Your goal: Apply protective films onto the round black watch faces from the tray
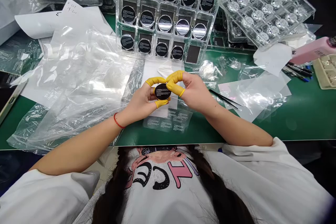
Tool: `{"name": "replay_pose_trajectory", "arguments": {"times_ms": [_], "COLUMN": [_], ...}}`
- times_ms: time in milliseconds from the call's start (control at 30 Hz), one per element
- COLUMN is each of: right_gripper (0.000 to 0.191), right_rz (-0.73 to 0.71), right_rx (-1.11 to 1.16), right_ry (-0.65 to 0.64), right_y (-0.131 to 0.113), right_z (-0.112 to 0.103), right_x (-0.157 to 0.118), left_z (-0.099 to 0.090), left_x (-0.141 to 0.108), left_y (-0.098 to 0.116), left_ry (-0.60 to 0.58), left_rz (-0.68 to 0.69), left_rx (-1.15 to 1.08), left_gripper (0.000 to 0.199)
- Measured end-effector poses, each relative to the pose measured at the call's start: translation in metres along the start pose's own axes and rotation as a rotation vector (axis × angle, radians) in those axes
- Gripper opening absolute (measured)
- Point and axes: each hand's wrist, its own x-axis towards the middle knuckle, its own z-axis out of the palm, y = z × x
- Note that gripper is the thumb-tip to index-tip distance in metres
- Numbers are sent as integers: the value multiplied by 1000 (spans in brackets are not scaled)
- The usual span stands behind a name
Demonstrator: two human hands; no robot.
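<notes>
A round black watch face (163,91) with white printed text is held over the bench, its text side facing me. My left hand (143,101) grips it by the rim, with yellow finger cots on the fingertips. At its upper right edge, the thumb and forefinger of my right hand (190,89) are pinched together, also in yellow cots. Whether a thin film lies between them is too small to tell. Under the hands are white paper and a clear sheet of printed labels (168,120). Black tweezers (225,98) lie to the right of my right hand.
A clear tray (160,3) of similar round faces stands behind my hands; its lower right pocket has no disc. Plastic bags (86,66) and papers cover the left. Stacked trays (267,10), a pink bottle (311,50) and pens (298,71) are at the right.
</notes>
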Motion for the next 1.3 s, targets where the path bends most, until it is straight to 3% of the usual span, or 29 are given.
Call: {"name": "replay_pose_trajectory", "arguments": {"times_ms": [1300], "right_gripper": [9], "right_rz": [-116], "right_rx": [-163], "right_ry": [83], "right_y": [1], "right_z": [4], "right_x": [-5], "left_z": [0], "left_x": [-2], "left_y": [-1], "left_ry": [0], "left_rz": [0], "left_rx": [-49], "left_gripper": [55]}}
